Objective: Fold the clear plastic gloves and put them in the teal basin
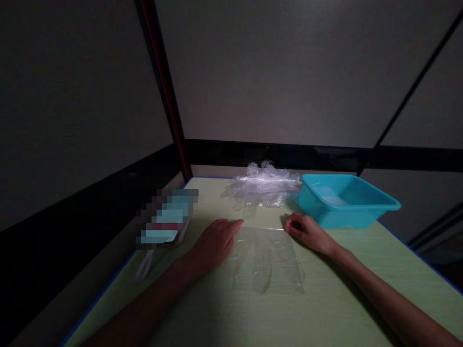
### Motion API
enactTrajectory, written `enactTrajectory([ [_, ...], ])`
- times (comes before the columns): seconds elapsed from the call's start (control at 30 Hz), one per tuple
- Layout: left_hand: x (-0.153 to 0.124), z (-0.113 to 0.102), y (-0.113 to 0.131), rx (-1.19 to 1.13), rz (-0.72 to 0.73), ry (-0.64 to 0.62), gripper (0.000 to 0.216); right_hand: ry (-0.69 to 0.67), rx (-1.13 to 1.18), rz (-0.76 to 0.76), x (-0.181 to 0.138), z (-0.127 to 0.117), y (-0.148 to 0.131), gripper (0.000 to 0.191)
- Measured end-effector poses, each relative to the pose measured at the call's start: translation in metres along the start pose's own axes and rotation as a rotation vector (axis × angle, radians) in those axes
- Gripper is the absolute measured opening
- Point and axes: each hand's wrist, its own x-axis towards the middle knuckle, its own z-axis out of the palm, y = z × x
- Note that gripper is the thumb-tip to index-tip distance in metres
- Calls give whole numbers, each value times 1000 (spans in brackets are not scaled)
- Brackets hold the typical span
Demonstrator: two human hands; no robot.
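A clear, thin plastic glove [265, 260] lies spread on the table, its straight cuff edge away from me and its finger shapes towards me. My left hand [217, 241] is at the far left corner of the cuff, fingers together and closed on the edge. At the opposite corner my right hand [306, 231] pinches the cuff between thumb and curled fingers. The edge runs straight between both hands. Beyond them lies a crumpled pile of similar clear plastic gloves [265, 185].
A turquoise plastic basin [347, 214] stands at the right, just beyond my right hand. On the left is a blurred-out, flat item [168, 219] with a white strap [144, 265]. The pale green table [202, 308] has a blue edge, with walls behind and to the left.
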Motion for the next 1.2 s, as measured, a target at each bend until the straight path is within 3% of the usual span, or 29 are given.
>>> enactTrajectory([
  [0.47,1,5,-7,-118,-90,-83,43,-136,-15,31,-7,-8,-2,9],
  [0.93,2,2,-3,-103,-81,12,39,-239,30,72,-17,-13,-3,10],
  [1.2,-2,-9,-2,-80,-5,-127,66,-298,80,51,-20,-15,-2,13],
])
